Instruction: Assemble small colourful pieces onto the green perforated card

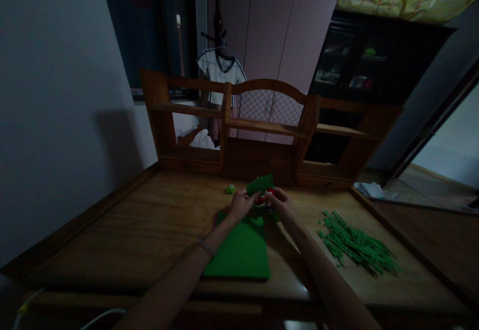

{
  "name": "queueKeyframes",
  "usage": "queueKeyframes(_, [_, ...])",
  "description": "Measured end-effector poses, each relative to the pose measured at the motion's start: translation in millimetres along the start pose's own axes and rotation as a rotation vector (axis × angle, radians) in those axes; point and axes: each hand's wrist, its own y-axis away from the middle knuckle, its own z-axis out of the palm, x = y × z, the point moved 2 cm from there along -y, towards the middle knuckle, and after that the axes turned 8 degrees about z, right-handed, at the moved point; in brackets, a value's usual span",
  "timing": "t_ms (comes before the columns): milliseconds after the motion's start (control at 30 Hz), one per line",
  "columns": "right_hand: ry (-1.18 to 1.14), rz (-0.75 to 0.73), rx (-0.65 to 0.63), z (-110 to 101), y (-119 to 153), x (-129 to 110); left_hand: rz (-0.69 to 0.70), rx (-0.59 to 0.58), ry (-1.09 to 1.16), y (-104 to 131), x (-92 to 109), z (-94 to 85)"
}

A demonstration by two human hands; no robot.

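My left hand [241, 204] is closed on a piece of green sheet [262, 184], which stands up with an uneven top edge. Around a small red object [270, 190] the fingers of my right hand [282, 205] are closed, close against the green piece. More red shows between the two hands, but its shape is too dark and covered to name. Below them a stack of flat green sheets [241, 250] lies on the wooden desk [157, 230], partly under my left forearm. Just beyond my left hand sits a small bright green item [229, 189] with a pale round spot.
A loose heap of thin green strips [355, 245] lies to the right on the desk. Wooden shelving [262, 158] rises along the back edge. The wall [75, 120] borders the left side. A white plastic bag [370, 190] lies beyond the right edge.
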Motion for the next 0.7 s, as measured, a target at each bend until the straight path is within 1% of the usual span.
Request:
queueKeyframes(133, [-0.004,-0.003,-0.020,-1,-2,4,0.014,0.006,-0.001,0,0,-0.1])
queueKeyframes(300, [-0.014,-0.005,-0.014,-3,-5,9,-0.004,-0.026,-0.027,-1,-3,1.1])
queueKeyframes(433, [-0.011,0.000,-0.024,-4,-5,10,0.000,-0.032,-0.028,-1,-3,2.2])
queueKeyframes(700, [-0.020,0.033,0.001,-5,-5,8,0.008,-0.021,-0.026,1,0,2.0])
